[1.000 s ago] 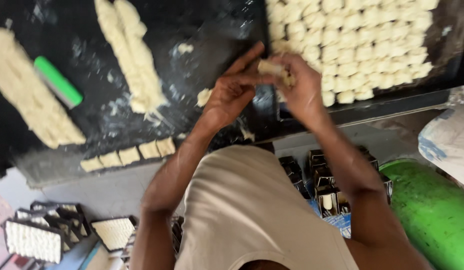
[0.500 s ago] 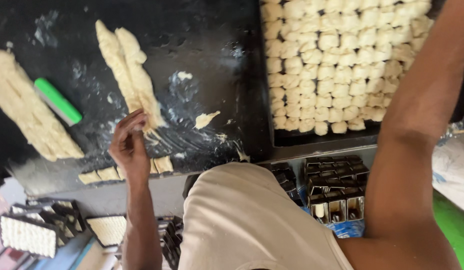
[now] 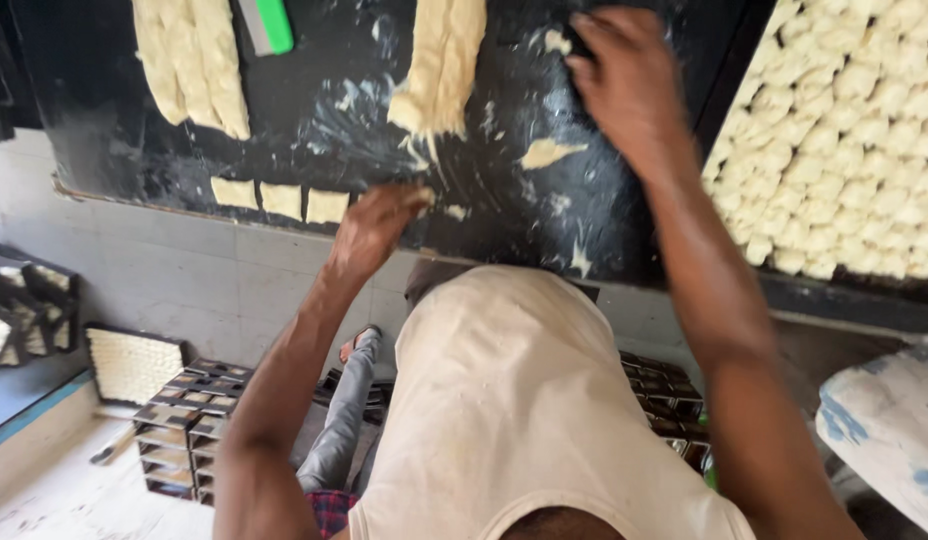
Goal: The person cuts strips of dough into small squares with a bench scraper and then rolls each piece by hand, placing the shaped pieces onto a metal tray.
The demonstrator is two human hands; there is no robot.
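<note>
- Head view looks down over the person's torso at a dark, flour-streaked worktop point(image 3: 314, 130).
- Left hand point(image 3: 376, 228) sits at the worktop's near edge, fingers curled and pinched together; it seems to nip a small bit of dough, though I cannot tell for sure.
- Just left of that hand lie three cut dough squares point(image 3: 282, 200) in a row; just beyond it ends a long dough strip point(image 3: 439, 65).
- Right hand point(image 3: 624, 75) reaches farther out, fingers bent down onto the worktop beside a dough scrap point(image 3: 546, 152); whether it grips anything is hidden.
- Right of that hand a tray of dough pieces point(image 3: 844, 150) is packed tight.
- Risk, as I judge it: the squares lie close to the edge, so a sweeping wrist could knock them to the floor; sticky dough may tear when lifted.
- Green-handled scraper point(image 3: 269, 22) lies well left of both hands.
</note>
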